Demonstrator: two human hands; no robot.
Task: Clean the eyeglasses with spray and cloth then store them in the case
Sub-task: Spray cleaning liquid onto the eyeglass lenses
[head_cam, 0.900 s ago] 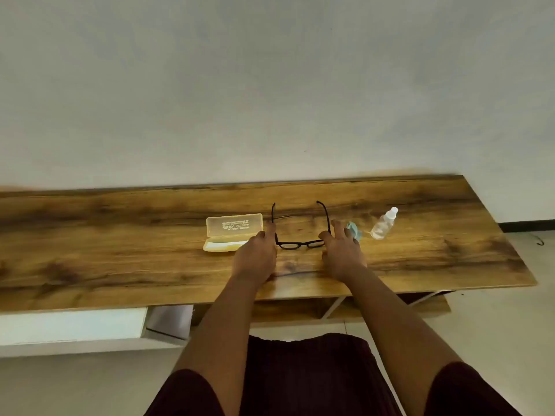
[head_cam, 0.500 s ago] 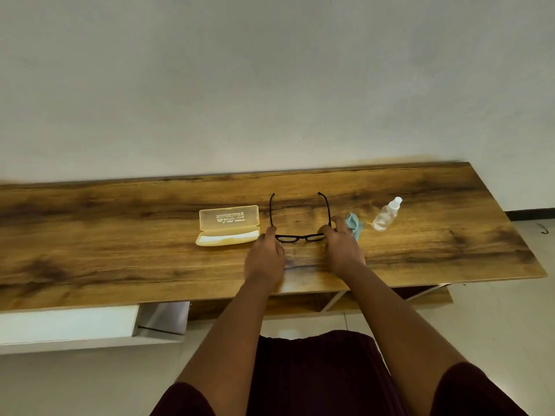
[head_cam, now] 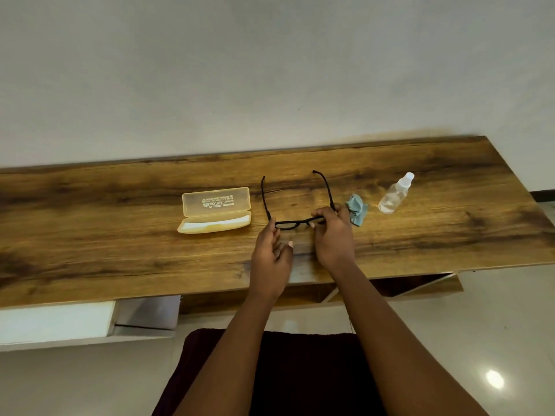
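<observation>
Black eyeglasses [head_cam: 290, 223] with both temples unfolded are held just above the wooden table [head_cam: 120, 253]. My right hand [head_cam: 332, 235] grips the right end of the frame. My left hand [head_cam: 270, 253] sits at the left end with relaxed fingers, a fingertip by the hinge and the thumb off the frame. A translucent yellow case [head_cam: 216, 210] lies open to the left of the glasses. A crumpled blue cloth [head_cam: 358, 209] lies just right of my right hand. Further right, a small clear spray bottle [head_cam: 393, 195] lies on its side.
The table's back edge meets a plain white wall. Under the tabletop a white drawer unit [head_cam: 60, 322] sits at the left and an open wooden shelf [head_cam: 420, 286] at the right. My dark-clothed lap is below the front edge.
My left hand has loosened its hold on the left end of the frame and drawn back a little. The right hand still holds the glasses, now tilted slightly.
</observation>
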